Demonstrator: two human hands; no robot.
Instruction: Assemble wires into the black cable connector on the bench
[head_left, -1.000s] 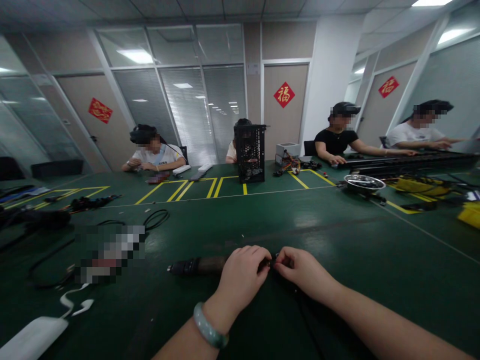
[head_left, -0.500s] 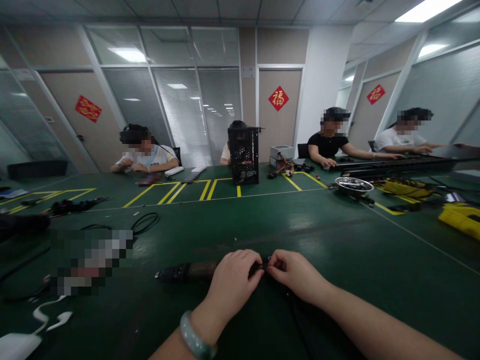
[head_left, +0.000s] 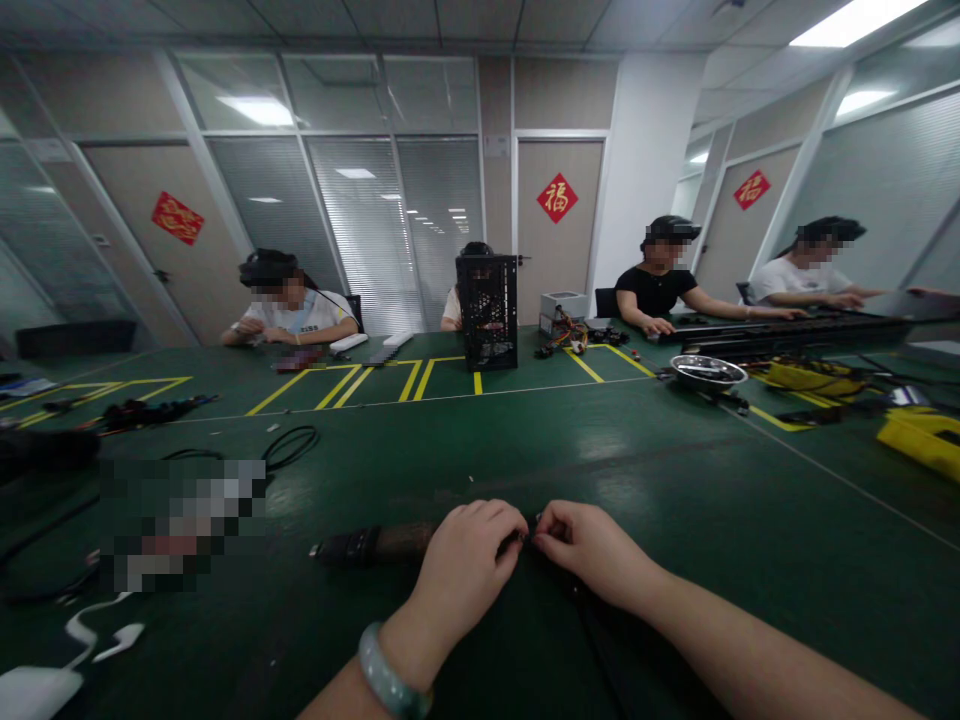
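Fingers curled, left hand (head_left: 469,560) and right hand (head_left: 592,550) nearly meet by a power tool (head_left: 379,545) on a green table (head_left: 405,455). What they grip cannot be told.

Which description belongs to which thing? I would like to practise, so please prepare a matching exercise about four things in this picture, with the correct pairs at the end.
Things:
1. bangle
2. cylindrical tool
3. round bowl
4. perforated case

Descriptions:
A. silver-coloured and shiny
B. black, standing upright
C. pale green
D. partly hidden by the left hand

Correct pairs: 1-C, 2-D, 3-A, 4-B
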